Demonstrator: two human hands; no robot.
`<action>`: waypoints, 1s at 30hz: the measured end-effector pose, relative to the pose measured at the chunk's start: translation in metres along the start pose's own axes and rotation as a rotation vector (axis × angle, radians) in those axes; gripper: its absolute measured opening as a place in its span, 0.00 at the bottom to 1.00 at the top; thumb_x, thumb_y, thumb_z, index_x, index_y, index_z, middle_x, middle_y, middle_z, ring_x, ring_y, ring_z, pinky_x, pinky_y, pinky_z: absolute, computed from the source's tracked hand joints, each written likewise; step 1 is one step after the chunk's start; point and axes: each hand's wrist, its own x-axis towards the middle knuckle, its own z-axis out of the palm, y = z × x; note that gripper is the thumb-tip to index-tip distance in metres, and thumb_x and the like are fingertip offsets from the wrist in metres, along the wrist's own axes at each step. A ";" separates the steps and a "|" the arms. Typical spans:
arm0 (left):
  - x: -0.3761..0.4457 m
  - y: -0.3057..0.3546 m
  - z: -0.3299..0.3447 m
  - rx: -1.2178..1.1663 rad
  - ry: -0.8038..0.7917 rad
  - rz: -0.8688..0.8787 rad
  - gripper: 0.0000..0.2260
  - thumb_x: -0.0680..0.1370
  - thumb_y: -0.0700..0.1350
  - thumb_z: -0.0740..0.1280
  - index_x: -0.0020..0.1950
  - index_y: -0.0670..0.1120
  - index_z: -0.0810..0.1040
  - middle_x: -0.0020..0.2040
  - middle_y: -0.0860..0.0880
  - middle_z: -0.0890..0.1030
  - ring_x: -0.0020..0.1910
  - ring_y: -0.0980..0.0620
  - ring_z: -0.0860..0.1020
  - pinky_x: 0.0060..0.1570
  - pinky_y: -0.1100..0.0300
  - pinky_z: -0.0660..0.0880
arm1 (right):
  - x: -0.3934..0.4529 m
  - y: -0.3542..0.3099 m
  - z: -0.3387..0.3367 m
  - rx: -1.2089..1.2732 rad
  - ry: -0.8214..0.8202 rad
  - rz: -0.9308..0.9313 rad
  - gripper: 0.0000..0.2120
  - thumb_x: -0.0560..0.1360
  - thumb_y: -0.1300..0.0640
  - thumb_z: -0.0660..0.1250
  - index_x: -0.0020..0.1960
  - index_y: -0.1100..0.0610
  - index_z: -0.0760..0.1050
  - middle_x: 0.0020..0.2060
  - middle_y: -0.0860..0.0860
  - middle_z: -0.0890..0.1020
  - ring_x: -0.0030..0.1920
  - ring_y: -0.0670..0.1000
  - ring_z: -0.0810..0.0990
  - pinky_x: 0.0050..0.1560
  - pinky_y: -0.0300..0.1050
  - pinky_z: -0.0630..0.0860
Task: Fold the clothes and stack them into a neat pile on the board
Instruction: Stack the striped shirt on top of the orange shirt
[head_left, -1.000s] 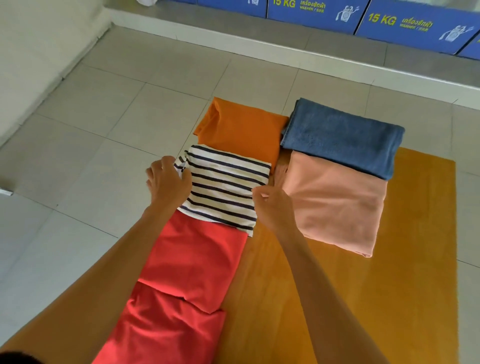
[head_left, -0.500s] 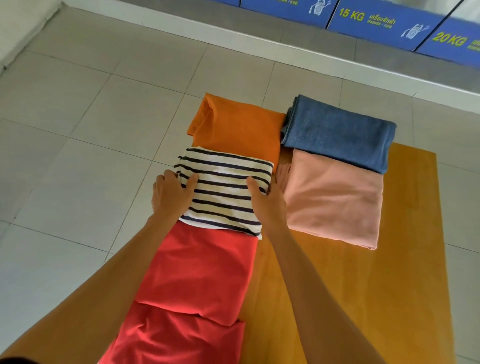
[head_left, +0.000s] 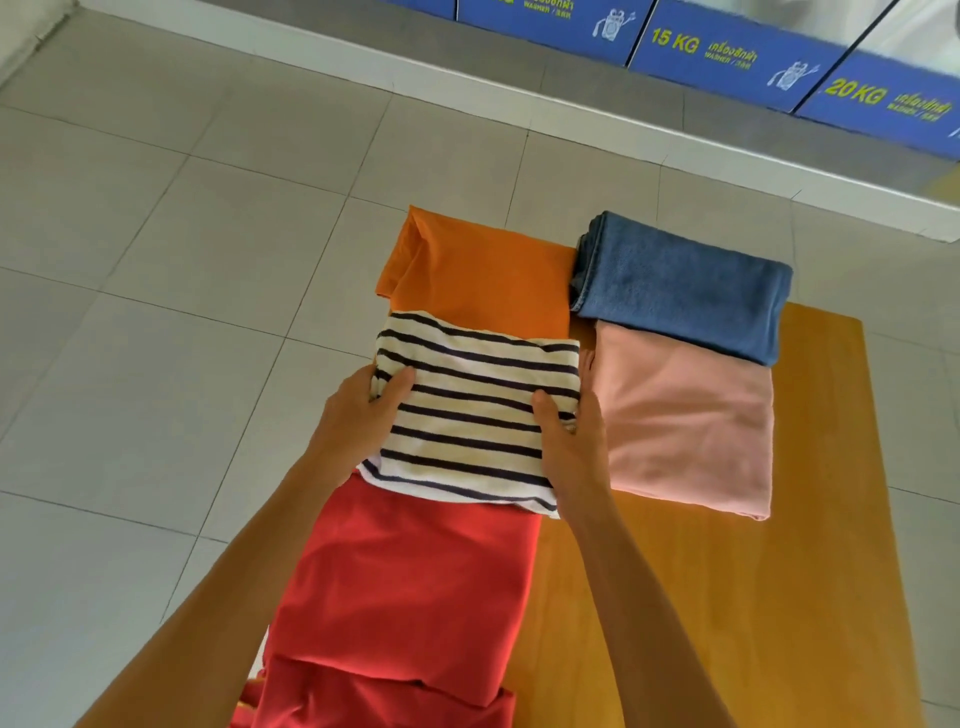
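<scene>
A folded white garment with dark stripes (head_left: 467, 405) lies on the wooden board (head_left: 727, 597), overlapping a folded red garment (head_left: 410, 587) below it and a folded orange garment (head_left: 483, 275) beyond it. My left hand (head_left: 358, 415) grips its left edge, thumb on top. Its right edge is held by my right hand (head_left: 571, 447), thumb also on top. To the right lie a folded pink garment (head_left: 685, 426) and, beyond it, a folded blue garment (head_left: 680, 286).
The board stands over a grey tiled floor (head_left: 156, 312). Blue washer panels (head_left: 737, 52) marked 15 KG and 20 KG line the far side behind a pale step. Bare board shows at the right and near right.
My hands went from loosely pinching the striped garment's corners to gripping both its sides. The striped garment now looks slightly lifted and rumpled at its left edge.
</scene>
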 end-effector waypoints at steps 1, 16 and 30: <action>0.000 0.000 -0.004 -0.040 -0.022 -0.016 0.22 0.79 0.61 0.60 0.63 0.47 0.75 0.52 0.49 0.81 0.53 0.49 0.79 0.53 0.52 0.78 | 0.001 -0.005 -0.003 0.019 -0.008 -0.010 0.21 0.78 0.45 0.68 0.69 0.45 0.70 0.56 0.44 0.82 0.56 0.49 0.82 0.57 0.58 0.82; 0.124 0.108 -0.044 -0.150 0.060 0.176 0.22 0.81 0.59 0.57 0.60 0.43 0.76 0.50 0.48 0.81 0.48 0.51 0.80 0.47 0.57 0.78 | 0.121 -0.122 0.018 0.003 0.086 -0.159 0.18 0.79 0.46 0.67 0.65 0.54 0.72 0.51 0.48 0.80 0.45 0.43 0.78 0.35 0.35 0.73; 0.174 0.062 0.002 0.014 0.064 0.106 0.23 0.81 0.58 0.58 0.62 0.40 0.74 0.54 0.42 0.81 0.54 0.43 0.80 0.47 0.55 0.75 | 0.159 -0.072 0.032 -0.285 0.187 -0.217 0.19 0.81 0.47 0.66 0.65 0.59 0.72 0.36 0.46 0.76 0.34 0.43 0.75 0.33 0.38 0.75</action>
